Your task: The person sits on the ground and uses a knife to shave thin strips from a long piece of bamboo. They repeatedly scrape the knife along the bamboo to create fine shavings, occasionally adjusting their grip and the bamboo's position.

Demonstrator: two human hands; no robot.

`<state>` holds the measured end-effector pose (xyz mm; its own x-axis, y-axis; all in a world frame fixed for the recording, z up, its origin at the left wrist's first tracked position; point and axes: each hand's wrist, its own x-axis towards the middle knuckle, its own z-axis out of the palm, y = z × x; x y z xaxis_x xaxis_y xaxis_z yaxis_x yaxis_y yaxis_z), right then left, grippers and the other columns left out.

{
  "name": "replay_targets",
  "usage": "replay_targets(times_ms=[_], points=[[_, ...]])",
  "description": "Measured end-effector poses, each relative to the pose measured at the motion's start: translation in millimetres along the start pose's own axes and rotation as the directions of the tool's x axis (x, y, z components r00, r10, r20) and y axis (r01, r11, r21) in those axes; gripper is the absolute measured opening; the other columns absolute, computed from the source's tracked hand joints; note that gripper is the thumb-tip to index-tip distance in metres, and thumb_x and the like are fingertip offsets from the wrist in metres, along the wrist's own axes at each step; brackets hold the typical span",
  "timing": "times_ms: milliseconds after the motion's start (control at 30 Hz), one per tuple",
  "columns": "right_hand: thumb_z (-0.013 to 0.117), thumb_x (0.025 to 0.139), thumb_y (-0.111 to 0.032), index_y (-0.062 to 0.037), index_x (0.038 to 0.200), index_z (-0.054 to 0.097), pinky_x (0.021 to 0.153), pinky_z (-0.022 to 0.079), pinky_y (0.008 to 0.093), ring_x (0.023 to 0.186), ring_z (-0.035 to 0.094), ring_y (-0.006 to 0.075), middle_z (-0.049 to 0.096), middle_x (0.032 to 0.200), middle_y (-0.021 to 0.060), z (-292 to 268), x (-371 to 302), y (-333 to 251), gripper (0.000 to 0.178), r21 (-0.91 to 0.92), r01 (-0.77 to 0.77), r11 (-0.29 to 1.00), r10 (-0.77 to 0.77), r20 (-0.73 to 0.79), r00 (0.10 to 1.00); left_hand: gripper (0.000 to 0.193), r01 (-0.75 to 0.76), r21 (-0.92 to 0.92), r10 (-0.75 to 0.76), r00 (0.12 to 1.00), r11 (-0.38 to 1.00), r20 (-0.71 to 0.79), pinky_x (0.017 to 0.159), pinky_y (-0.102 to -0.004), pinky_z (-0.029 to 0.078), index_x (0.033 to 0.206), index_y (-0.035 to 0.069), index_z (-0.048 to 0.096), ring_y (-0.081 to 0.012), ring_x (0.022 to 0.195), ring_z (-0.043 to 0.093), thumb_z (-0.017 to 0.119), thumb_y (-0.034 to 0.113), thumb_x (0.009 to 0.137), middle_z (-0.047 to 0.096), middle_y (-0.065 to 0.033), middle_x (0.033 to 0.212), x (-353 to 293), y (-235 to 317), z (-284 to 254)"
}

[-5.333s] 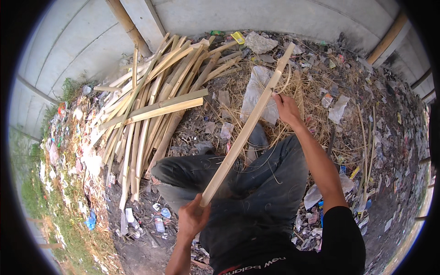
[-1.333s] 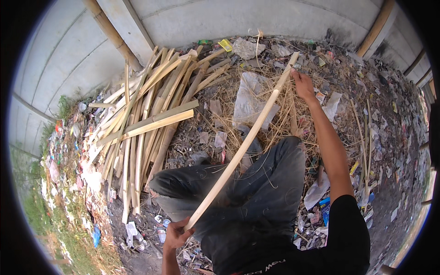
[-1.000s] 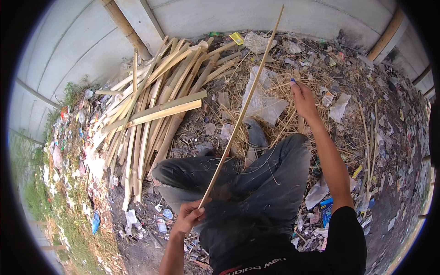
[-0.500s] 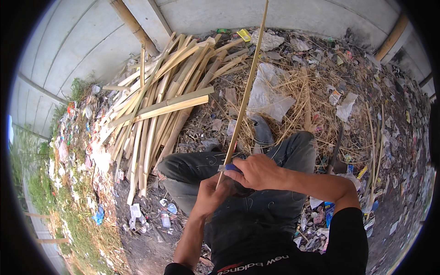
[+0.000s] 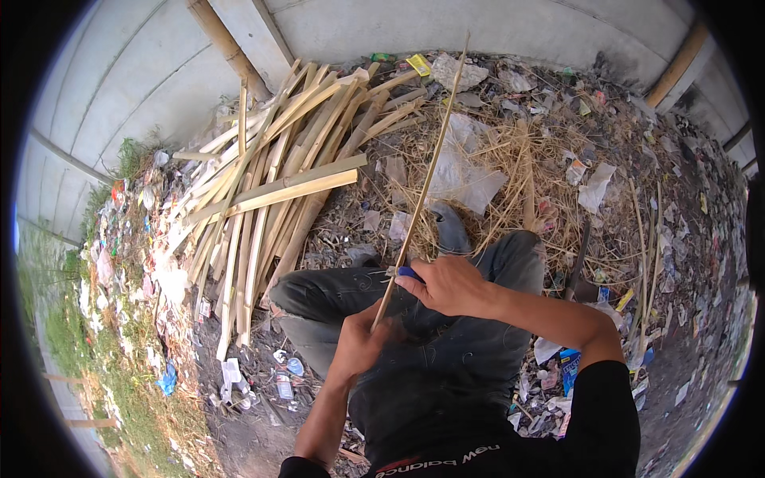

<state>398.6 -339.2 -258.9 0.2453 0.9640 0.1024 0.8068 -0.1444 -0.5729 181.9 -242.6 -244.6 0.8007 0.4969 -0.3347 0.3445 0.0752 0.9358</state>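
A long, thin bamboo strip (image 5: 429, 171) slants up and away from my lap, its far tip near the wall. My left hand (image 5: 361, 342) is closed around the strip's near end, above my crossed legs. Just beyond it, my right hand (image 5: 453, 285) grips a small blue-handled knife (image 5: 409, 273). The thumb side of that hand lies close against the strip. Only the blue handle and a bit of the pale blade show; my fingers cover the rest.
A heap of split bamboo slats (image 5: 295, 171) lies to the left. Straw-like shavings (image 5: 510, 171) and a clear plastic sheet (image 5: 470, 187) are spread ahead of my legs. Litter covers the ground around. A pale panel wall (image 5: 526, 28) with bamboo posts (image 5: 227, 48) stands behind.
The strip has drawn back toward me, bringing its far tip into view, and it looks narrower. My right hand has shifted slightly away from me, and my left hand slightly left.
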Motion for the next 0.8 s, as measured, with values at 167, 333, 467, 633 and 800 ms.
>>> replay_targets(times_ms=[167,333,467,633,800], points=[[0.054,0.108,-0.052,-0.0032,0.086,0.065,0.054,0.051,0.0548,0.058,0.066,0.0439,0.061,0.057,0.0199,-7,7,13,0.055,0.109,-0.018,0.994,0.019,-0.006,1.0,0.046,0.014,-0.025,-0.014,1.0,1.0,-0.006,0.062,-0.0228,0.037,0.145,-0.005,0.061,-0.0017,0.072,0.044,0.064,0.01,0.102,0.054,0.0084,0.081,-12,-9,-2],[0.054,0.109,-0.05,-0.0023,0.09,0.065,0.054,0.051,0.0539,0.056,0.065,0.0445,0.061,0.057,0.0204,-12,10,24,0.053,0.011,0.005,1.0,-0.004,-0.035,0.999,0.047,0.006,0.001,-0.006,1.0,1.0,0.022,0.061,-0.0221,0.036,0.145,-0.006,0.06,-0.0017,0.071,0.044,0.065,0.01,0.101,0.054,0.0083,0.081,-8,-21,-5],[0.053,0.109,-0.051,-0.003,0.091,0.066,0.053,0.049,0.0521,0.054,0.063,0.0428,0.06,0.057,0.0191,-17,11,27,0.053,0.065,0.006,0.998,-0.003,-0.049,0.999,0.047,0.019,-0.033,-0.018,0.999,0.999,0.044,0.061,-0.0218,0.037,0.145,-0.006,0.06,-0.0014,0.07,0.045,0.066,0.012,0.102,0.055,0.0079,0.081,-21,-28,-12],[0.052,0.109,-0.049,-0.0038,0.096,0.072,0.061,0.052,0.0541,0.067,0.068,0.0448,0.067,0.067,0.0198,-34,33,66,0.051,0.025,-0.143,0.989,0.144,-0.063,0.988,0.047,0.049,0.015,-0.05,0.996,0.999,0.078,0.061,-0.0215,0.038,0.144,-0.007,0.06,-0.0016,0.068,0.045,0.064,0.012,0.101,0.056,0.0073,0.08,-31,-40,-26],[0.049,0.11,-0.051,0.0004,0.094,0.069,0.062,0.051,0.0564,0.068,0.068,0.0466,0.066,0.07,0.0245,-17,10,30,0.057,0.034,-0.025,0.999,0.025,0.02,0.999,0.047,0.085,0.055,-0.088,0.994,0.995,0.067,0.061,-0.0215,0.037,0.143,-0.006,0.061,-0.0018,0.067,0.045,0.064,0.012,0.101,0.056,0.0071,0.079,-34,-46,-32]])
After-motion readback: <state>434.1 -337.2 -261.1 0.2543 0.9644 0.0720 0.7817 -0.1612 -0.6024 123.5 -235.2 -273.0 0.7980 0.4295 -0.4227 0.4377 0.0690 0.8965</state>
